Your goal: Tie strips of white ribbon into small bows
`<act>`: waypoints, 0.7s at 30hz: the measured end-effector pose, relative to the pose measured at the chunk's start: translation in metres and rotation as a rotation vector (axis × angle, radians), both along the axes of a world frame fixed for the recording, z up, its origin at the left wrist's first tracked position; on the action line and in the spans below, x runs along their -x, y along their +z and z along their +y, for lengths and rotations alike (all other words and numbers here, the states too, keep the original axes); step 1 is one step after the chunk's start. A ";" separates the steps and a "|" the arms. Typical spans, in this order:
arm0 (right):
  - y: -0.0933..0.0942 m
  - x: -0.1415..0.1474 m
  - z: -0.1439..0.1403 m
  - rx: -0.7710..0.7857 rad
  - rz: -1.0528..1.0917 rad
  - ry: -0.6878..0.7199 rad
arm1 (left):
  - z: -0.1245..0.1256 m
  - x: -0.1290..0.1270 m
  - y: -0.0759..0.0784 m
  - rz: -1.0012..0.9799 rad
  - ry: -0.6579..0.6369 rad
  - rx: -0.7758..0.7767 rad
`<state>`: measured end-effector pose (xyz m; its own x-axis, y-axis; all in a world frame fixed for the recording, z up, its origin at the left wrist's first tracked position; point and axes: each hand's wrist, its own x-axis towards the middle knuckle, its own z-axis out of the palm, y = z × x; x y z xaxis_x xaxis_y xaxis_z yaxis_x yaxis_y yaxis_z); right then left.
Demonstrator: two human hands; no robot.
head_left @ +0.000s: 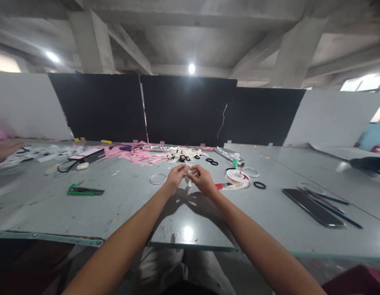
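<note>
Head view, hands: your left hand [175, 175] and right hand [201, 178] meet above the middle of the table [122, 213], fingers pinched shut on one small piece of white ribbon [188, 175] held between them.
Ribbon: it sits off the table surface, between your fingertips; its shape is too small to tell.
Near your right hand: a ribbon spool [237, 177] and a black ring [259, 185] lie just beside it, toward the right.
Near your left hand: a clear ring [158, 178].
Far edge: a heap of white ribbon pieces [184, 154] and pink scraps [131, 155].
Left side: a green cutter [84, 190]; another person's hand [4, 148] at the left edge.
Right side: a phone [313, 207] and pens [331, 202].
Risk: your grip is only a fingertip pinch, so I judge the ribbon may slip and fall onto the table.
</note>
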<state>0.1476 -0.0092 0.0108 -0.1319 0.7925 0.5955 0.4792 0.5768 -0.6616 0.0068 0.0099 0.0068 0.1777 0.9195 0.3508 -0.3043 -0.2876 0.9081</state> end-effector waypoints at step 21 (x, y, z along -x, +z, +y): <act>0.000 -0.001 0.001 0.053 0.061 0.105 | -0.007 0.001 0.004 0.070 -0.053 -0.079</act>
<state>0.1486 -0.0087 0.0107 -0.1806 0.8066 0.5628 0.3760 0.5854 -0.7183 0.0061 0.0029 0.0106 0.2516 0.8781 0.4069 -0.2570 -0.3447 0.9028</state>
